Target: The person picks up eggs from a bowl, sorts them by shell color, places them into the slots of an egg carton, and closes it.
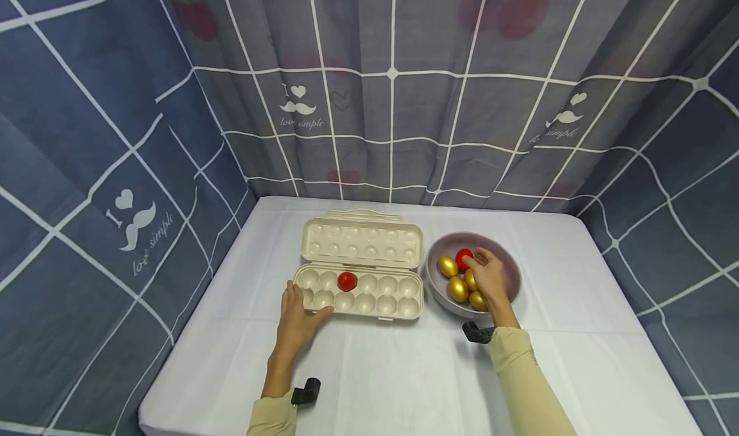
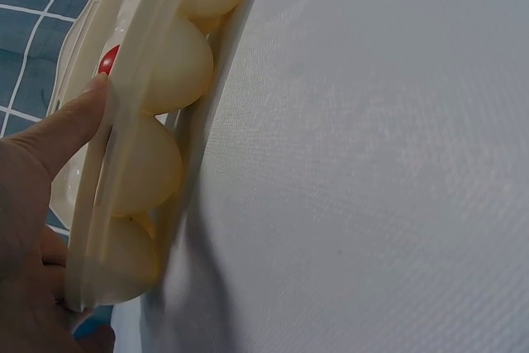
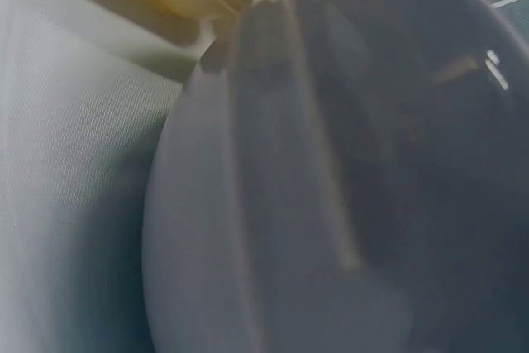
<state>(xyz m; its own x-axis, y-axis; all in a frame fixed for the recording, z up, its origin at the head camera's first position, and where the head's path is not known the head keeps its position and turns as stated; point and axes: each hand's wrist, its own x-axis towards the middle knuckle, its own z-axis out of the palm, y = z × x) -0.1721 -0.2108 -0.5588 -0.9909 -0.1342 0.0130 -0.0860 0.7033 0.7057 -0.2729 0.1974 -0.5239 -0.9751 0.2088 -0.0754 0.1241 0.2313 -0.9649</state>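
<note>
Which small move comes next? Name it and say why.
Probably lift the red egg from the bowl: the right hand is at it, the left hand grips the open egg carton, and most visible cups there are empty.

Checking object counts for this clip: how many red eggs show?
2: one red egg in the back row of the egg carton, another red egg in the bowl by the right hand, which may hide others.

cream carton (image 1: 362,240), red eggs (image 1: 347,281), gold eggs (image 1: 458,289), mauve bowl (image 1: 511,268), white-gridded grey curtain (image 1: 364,115)
</note>
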